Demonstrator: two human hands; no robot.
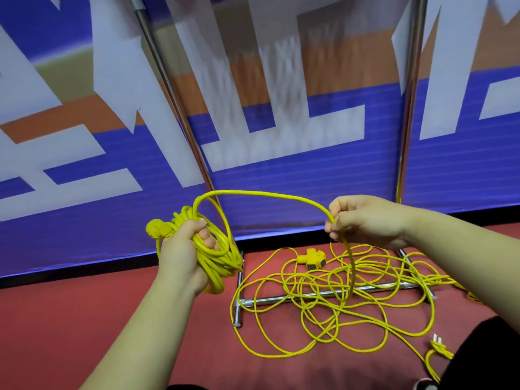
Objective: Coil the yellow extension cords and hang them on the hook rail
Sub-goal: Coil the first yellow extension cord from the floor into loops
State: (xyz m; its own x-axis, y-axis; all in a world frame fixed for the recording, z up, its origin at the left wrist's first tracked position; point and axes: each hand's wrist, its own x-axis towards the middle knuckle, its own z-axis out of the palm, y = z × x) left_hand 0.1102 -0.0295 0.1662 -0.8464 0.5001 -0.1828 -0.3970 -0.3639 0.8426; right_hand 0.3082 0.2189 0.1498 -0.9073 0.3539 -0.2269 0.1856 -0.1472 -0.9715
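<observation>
My left hand (183,249) grips a bundle of coiled yellow extension cord (222,263), with a yellow socket end (157,228) sticking out above the thumb. From the bundle one strand arcs up and over (267,194) to my right hand (365,220), which pinches it between thumb and fingers. Below that hand the strand drops into a loose tangle of yellow cord (323,299) on the red floor. A yellow multi-socket block (311,258) lies at the far side of the tangle. A plug (439,343) lies at the lower right. No hooks are in view.
A chrome rack stands over the tangle: two uprights (174,88) (410,88) rise in front of a blue, white and orange banner (84,164), and its base bars (281,298) lie on the red floor (168,347) under the cord. A dark trouser leg (484,361) fills the lower right corner.
</observation>
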